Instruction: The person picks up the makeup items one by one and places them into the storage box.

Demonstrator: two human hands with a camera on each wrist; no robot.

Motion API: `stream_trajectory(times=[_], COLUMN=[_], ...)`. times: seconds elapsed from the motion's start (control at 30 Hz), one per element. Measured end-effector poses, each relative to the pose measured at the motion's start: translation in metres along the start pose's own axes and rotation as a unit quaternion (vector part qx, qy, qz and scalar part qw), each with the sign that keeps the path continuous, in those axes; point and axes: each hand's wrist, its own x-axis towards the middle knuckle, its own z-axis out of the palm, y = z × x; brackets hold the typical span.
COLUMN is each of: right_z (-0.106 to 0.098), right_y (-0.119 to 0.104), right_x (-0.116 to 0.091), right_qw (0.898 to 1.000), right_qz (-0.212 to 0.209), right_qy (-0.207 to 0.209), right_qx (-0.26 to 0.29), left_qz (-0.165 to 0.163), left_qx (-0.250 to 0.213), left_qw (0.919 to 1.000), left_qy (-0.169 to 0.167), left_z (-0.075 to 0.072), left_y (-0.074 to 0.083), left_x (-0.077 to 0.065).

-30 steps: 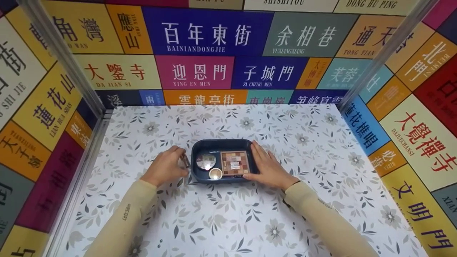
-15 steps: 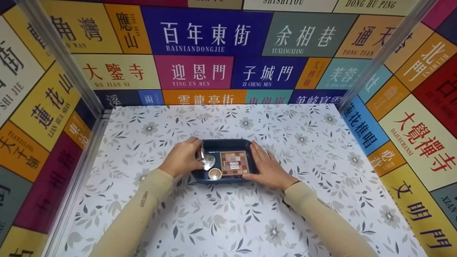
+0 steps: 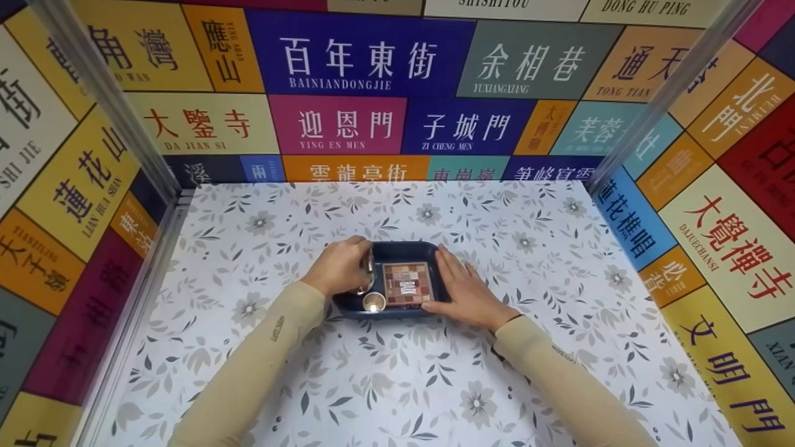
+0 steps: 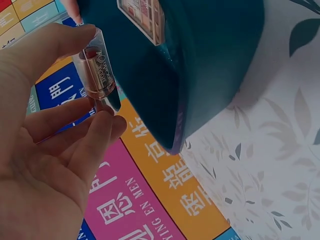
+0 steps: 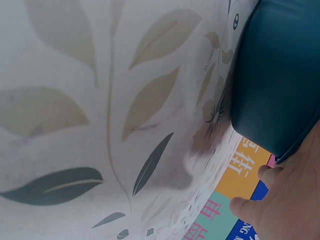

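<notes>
My left hand pinches an upright lipstick with a clear cap and gold-toned middle between thumb and fingertips. It is over the left end of a dark blue tray. Along the tray's right end lies my right hand, fingers straight against the side and thumb at the front corner. Inside the tray, a square eyeshadow palette in brown and pink tones lies at the right. A small round gold-rimmed compact sits near the front wall. My left hand hides the tray's left part.
A white tabletop with a grey leaf and flower print lies under the tray. Colourful panels with large lettering stand at the back and both sides, with metal posts at the corners.
My left hand has moved right with the lipstick, from beside the tray to over its left end. It now covers the round shiny item there. My right hand has stayed put.
</notes>
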Motion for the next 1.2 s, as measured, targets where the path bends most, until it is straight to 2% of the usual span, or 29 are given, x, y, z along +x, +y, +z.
stream_trajectory(times=[0.23,0.43,0.7,1.0,1.2], right_z=[-0.001,0.000,0.001,0.001,-0.001], right_y=[0.000,-0.001,-0.001,0.000,0.001], right_x=[0.000,0.000,-0.001,0.001,0.000], right_qw=[1.000,1.000,1.000,1.000,1.000], right_qz=[-0.011,-0.005,0.006,0.001,-0.011], right_qy=[-0.006,0.005,0.008,0.002,0.000], right_qx=[-0.007,-0.002,0.000,-0.004,-0.003], left_qz=[0.021,0.034,0.026,0.018,-0.012], left_qx=[0.009,0.020,0.037,0.066,0.040], left_qw=[0.9996,0.9989,0.9984,0.9956,0.9934], left_qy=[-0.018,-0.025,-0.035,-0.065,-0.106], left_z=[0.012,0.022,0.035,0.045,0.045], left_y=[0.002,0.002,0.001,0.000,0.000], left_x=[0.012,0.018,0.020,0.021,0.025])
